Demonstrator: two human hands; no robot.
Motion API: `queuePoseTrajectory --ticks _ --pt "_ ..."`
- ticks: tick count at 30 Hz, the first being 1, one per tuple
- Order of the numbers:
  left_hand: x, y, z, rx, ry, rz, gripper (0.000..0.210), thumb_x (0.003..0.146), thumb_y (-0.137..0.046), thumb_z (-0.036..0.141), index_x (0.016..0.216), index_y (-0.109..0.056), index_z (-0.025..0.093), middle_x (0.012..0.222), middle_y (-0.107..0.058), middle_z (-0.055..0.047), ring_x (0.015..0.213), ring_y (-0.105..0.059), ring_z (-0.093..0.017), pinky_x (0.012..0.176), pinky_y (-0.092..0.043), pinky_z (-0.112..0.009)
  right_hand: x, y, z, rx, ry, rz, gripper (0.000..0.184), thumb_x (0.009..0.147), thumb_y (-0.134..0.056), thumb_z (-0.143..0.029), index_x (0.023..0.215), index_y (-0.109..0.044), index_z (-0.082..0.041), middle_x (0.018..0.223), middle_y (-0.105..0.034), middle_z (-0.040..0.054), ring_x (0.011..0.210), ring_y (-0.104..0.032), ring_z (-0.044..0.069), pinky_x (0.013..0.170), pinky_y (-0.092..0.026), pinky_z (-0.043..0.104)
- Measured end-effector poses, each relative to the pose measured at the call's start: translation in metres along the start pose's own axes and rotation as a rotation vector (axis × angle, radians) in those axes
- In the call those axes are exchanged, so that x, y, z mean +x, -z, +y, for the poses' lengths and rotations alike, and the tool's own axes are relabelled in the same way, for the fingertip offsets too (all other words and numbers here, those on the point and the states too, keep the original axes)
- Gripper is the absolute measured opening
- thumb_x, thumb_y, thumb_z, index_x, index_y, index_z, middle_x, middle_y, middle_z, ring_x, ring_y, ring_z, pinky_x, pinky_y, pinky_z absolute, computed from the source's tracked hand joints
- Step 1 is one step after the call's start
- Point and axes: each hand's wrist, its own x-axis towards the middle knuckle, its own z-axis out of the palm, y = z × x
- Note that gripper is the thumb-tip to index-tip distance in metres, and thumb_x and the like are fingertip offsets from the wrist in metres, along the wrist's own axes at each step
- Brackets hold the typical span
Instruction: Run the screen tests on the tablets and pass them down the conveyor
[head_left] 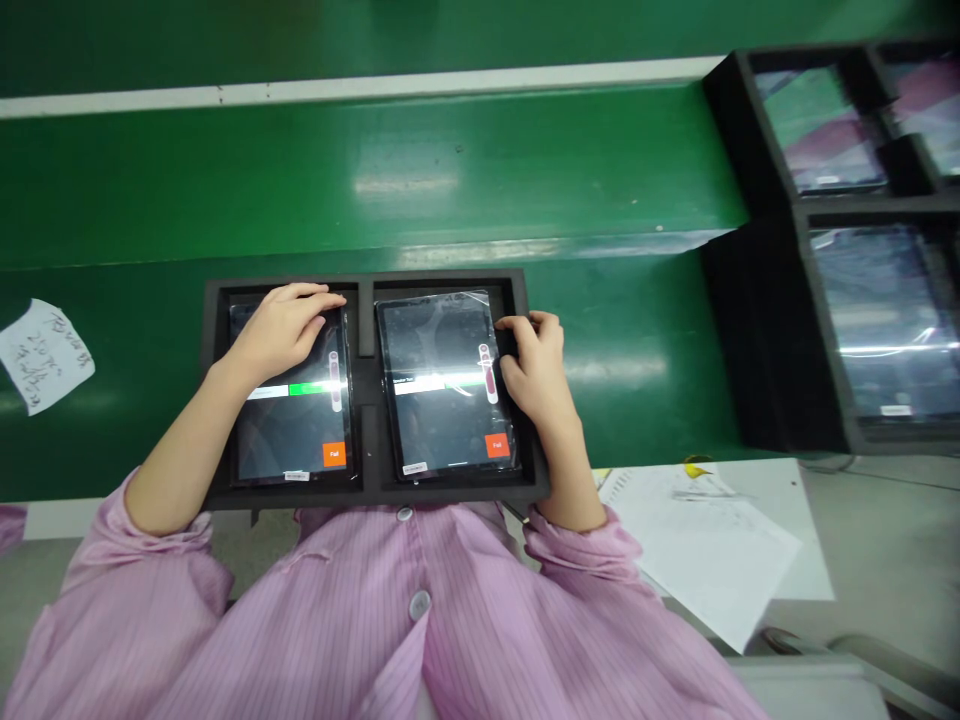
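Observation:
Two dark-screened tablets lie side by side in a black foam tray. Over the left tablet (285,440) reaches my left hand (281,325), its fingers stretched out and the fingertips at the tablet's upper right corner. My right hand (536,360) has its fingers curled at the right edge of the right tablet (427,420), thumb and index finger on that edge. That tablet sits slightly askew in its compartment. Both screens are lit, each with an orange-red "Fail" box and a volume slider. The foam tray (367,480) rests at the bench's front edge, close to my body.
More black foam trays (787,320) with tablets are stacked on the right. A handwritten paper note (46,355) lies on the green bench (637,330) at the left. Paper sheets (697,540) and a pen lie at the lower right. A raised green ledge runs behind the tray.

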Motion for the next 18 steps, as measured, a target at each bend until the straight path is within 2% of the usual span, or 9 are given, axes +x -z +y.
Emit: queuePoseTrajectory --ticks 6,11,14,16,18 --pt "0.0 0.007 0.002 0.067 -0.073 -0.018 0.04 0.092 -0.044 0.02 0.118 -0.073 0.019 0.111 -0.071 -0.01 0.111 -0.063 -0.028 0.108 -0.044 -0.053 0.0 0.0 0.0 0.0 -0.004 0.002 0.045 0.076 -0.046 -0.011 0.118 -0.057 -0.022 0.124 -0.042 0.0144 0.121 -0.043 0.034 0.101 -0.042 0.054" --pt "-0.003 0.008 0.001 0.051 -0.177 -0.025 0.038 0.086 -0.046 0.017 0.108 -0.077 0.02 0.102 -0.072 -0.008 0.102 -0.064 -0.025 0.1 -0.049 -0.047 0.001 0.0 0.0 0.009 -0.004 0.002 0.045 0.075 -0.046 -0.011 0.118 -0.057 -0.021 0.124 -0.042 0.0144 0.121 -0.043 0.033 0.104 -0.041 0.053" --pt "-0.004 0.009 0.001 0.063 -0.217 -0.039 0.031 0.083 -0.047 0.017 0.093 -0.077 0.02 0.096 -0.071 -0.008 0.095 -0.065 -0.023 0.095 -0.051 -0.042 0.002 -0.002 0.002 0.011 -0.002 -0.002 0.045 0.075 -0.046 -0.011 0.118 -0.057 -0.021 0.124 -0.042 0.0146 0.12 -0.043 0.034 0.104 -0.041 0.054" --pt "-0.004 0.011 0.002 0.047 -0.234 -0.07 0.026 0.083 -0.048 0.018 0.082 -0.074 0.02 0.091 -0.07 -0.007 0.09 -0.065 -0.022 0.091 -0.052 -0.04 0.004 -0.003 0.004 0.01 -0.001 -0.001 0.045 0.075 -0.046 -0.011 0.117 -0.058 -0.021 0.123 -0.042 0.0142 0.12 -0.044 0.033 0.103 -0.041 0.054" --pt "-0.006 0.017 0.002 -0.025 -0.247 -0.138 0.024 0.085 -0.048 0.02 0.083 -0.072 0.021 0.093 -0.072 -0.006 0.094 -0.066 -0.022 0.095 -0.051 -0.041 0.006 -0.004 0.006 0.01 0.001 0.001 0.044 0.075 -0.046 -0.011 0.117 -0.058 -0.021 0.122 -0.043 0.014 0.119 -0.044 0.033 0.103 -0.042 0.054"
